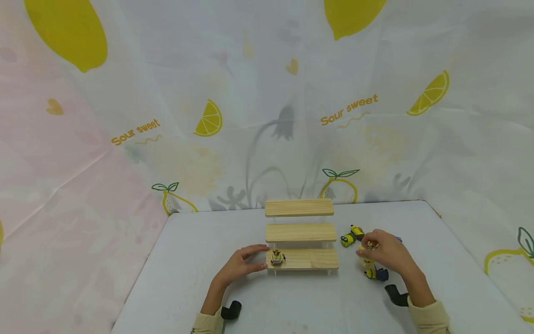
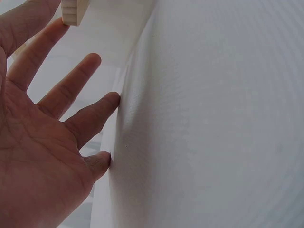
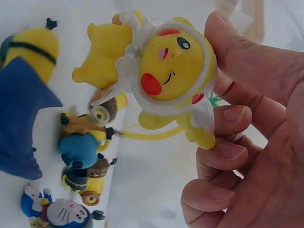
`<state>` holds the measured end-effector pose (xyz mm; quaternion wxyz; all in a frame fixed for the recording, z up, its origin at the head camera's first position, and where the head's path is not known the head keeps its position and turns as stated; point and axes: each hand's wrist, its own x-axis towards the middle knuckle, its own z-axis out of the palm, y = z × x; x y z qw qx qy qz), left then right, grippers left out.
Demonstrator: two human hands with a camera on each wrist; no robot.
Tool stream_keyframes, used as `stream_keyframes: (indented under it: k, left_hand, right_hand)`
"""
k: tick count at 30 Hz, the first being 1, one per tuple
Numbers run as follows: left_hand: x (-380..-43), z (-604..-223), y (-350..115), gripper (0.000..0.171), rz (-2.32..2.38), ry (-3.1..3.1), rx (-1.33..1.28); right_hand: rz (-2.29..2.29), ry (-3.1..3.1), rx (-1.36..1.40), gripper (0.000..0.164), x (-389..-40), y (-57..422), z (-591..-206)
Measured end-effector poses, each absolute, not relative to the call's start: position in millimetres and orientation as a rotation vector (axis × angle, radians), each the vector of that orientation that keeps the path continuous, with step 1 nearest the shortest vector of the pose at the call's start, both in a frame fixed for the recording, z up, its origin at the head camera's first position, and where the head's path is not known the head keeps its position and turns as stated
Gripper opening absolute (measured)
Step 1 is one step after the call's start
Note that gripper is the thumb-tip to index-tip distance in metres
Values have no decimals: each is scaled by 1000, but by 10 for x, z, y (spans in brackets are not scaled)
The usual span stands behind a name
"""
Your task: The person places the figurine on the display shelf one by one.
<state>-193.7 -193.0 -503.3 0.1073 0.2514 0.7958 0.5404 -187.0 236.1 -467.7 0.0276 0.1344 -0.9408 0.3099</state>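
Observation:
In the right wrist view a yellow Pikachu-like figurine [image 3: 166, 66] with red cheeks, a white hood and a bow is pinched between the thumb and fingers of my right hand [image 3: 256, 137]. In the head view that right hand [image 1: 388, 253] hovers over the figurines right of the shelf. My left hand [image 1: 238, 266], fingers spread, is at the left end of the lowest tier of a three-tier wooden shelf [image 1: 308, 260]. A small yellow-and-white figurine [image 1: 276, 257] stands on that tier, near the left fingertips. One left finger meets the wood's edge [image 2: 71, 14].
Beside the right hand lie a minion in a dark blue cape [image 1: 377, 274], a green-and-black minion [image 1: 347, 240] and another minion [image 1: 357, 231]. The right wrist view also has a minion with a guitar [image 3: 78, 149] and a Doraemon figurine [image 3: 64, 211]. A printed cloth [image 1: 250, 153] hangs behind the table.

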Motion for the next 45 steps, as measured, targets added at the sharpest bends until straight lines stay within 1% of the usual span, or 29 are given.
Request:
stream_keyframes:
  k: [25, 32, 39, 45]
  left_hand:
    - [-1945, -5046, -1941, 48, 1592, 2340, 731]
    - [-1953, -5048, -1939, 47, 1588, 2350, 734]
    - [-1952, -5049, -1945, 47, 1592, 2354, 745]
    - [-1949, -5047, -1943, 48, 1590, 2340, 742]
  right_hand:
    - [991, -2768, 460, 23, -1792, 2154, -4510]
    - [959, -2734, 485, 27, -1802, 2046, -4441]
    - [1069, -2722, 502, 23, -1855, 1889, -4418]
    - [1101, -2695, 530, 24, -1869, 1745, -4428]
